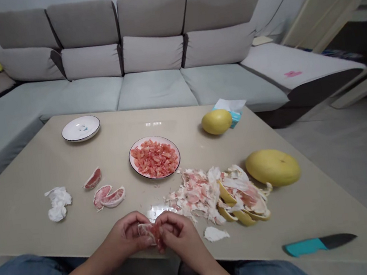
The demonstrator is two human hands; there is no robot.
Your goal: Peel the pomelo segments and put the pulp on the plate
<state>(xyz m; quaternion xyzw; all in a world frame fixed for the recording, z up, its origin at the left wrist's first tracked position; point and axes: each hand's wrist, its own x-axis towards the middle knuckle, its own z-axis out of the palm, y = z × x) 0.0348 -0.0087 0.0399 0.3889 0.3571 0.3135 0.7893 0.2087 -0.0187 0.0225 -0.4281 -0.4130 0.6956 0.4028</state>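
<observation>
Between my two hands, close to the table's front edge, is a pomelo segment (153,233) with red flesh and pale membrane. My left hand (129,238) pinches its membrane side, thumb in front. The fingers of my right hand (177,233) are closed on the red flesh at the other side. Beyond them stands a plate (133,167) heaped with loose pomelo flesh (155,157). To the left lie several unpeeled segments, including one single segment (92,178) and a pair (113,197). Torn membrane and peel (200,194) are piled to the right of my hands.
A knife (308,246) with a teal handle lies at the front right. Two whole yellow pomelos, one near (272,167) and one far (216,122) by a tissue pack (236,118), sit rightward. Crumpled tissue (58,203) and a white plate (76,130) are leftward. A sofa (152,87) stands behind.
</observation>
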